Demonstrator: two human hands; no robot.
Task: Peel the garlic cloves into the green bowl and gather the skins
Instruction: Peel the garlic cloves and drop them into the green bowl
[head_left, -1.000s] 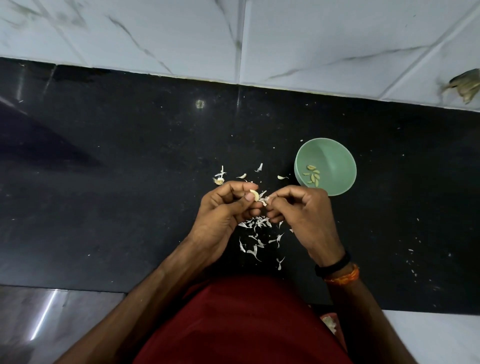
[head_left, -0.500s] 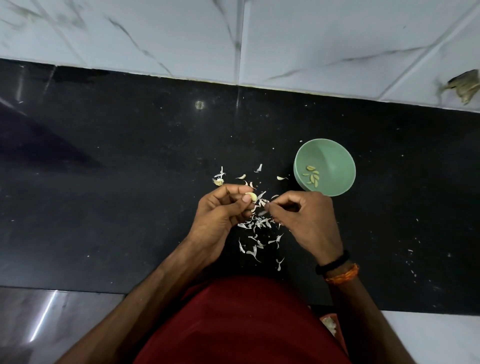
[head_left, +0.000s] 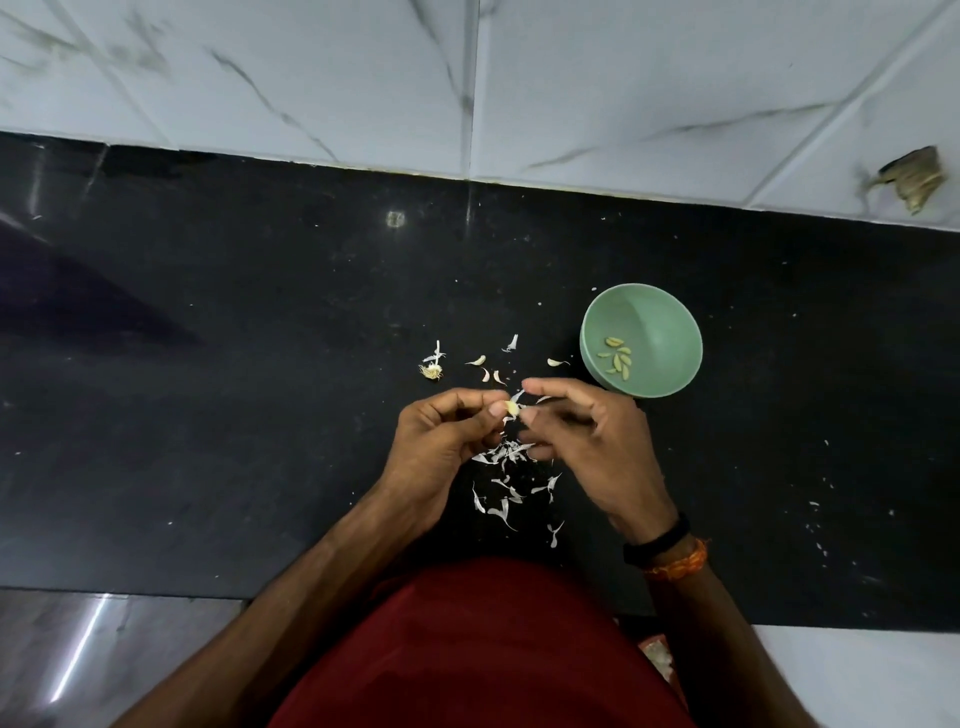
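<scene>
The black counter (head_left: 234, 415) lies open to the left of the hands and far behind them up to the tiled wall (head_left: 467, 78). On the right the green bowl (head_left: 665, 317) stands just beside the right hand (head_left: 597, 447). Garlic skins (head_left: 506, 467) litter the counter under and between both hands.
</scene>
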